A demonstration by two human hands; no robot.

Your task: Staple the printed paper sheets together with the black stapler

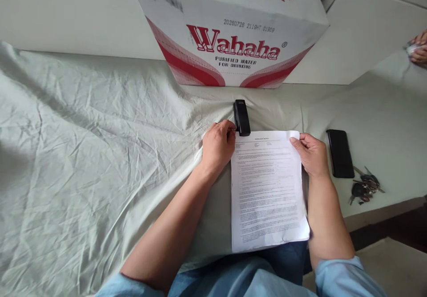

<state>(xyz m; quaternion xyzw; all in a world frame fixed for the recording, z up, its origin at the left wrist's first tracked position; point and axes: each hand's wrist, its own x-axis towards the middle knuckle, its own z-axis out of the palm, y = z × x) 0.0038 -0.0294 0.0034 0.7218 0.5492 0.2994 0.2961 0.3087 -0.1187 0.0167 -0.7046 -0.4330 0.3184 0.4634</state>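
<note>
A stack of printed paper sheets (268,190) lies in front of me, its lower edge over my lap. The top left corner meets a black stapler (242,118), which stands with its near end at the paper. My left hand (218,143) is closed beside that corner, fingers bent and touching the stapler's left side; what the fingertips grip is hidden. At the top right corner, my right hand (311,152) pinches the sheets, thumb on top and fingers beneath.
A white and red water carton (236,43) stands behind the stapler against a white panel. A wrinkled pale cloth (83,154) covers the surface at left. To the right lie a black phone (340,153) and keys (366,186). Another person's hand (418,50) shows at the far right.
</note>
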